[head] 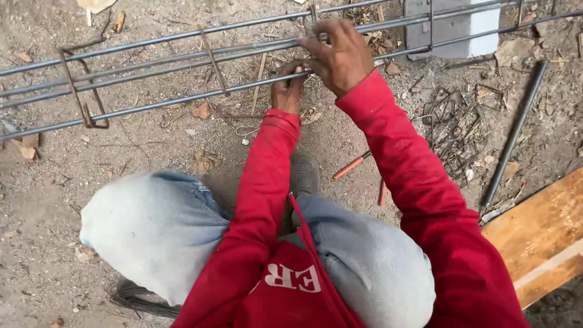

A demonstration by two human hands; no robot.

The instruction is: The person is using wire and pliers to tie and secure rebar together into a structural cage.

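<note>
A rebar cage point(182, 67) of long parallel steel bars and rectangular stirrups point(82, 91) is being held just above the dirt ground point(54, 182). The right hand point(340, 54) is being closed, fingers curled, over an upper bar at a stirrup joint. The left hand point(288, 91) is being pinched on the nearest bar, seemingly around tie wire, though this is too small to be certain. The cage is judged heavy, stiff and rough; it is best gripped at bar crossings, not mid-span.
</note>
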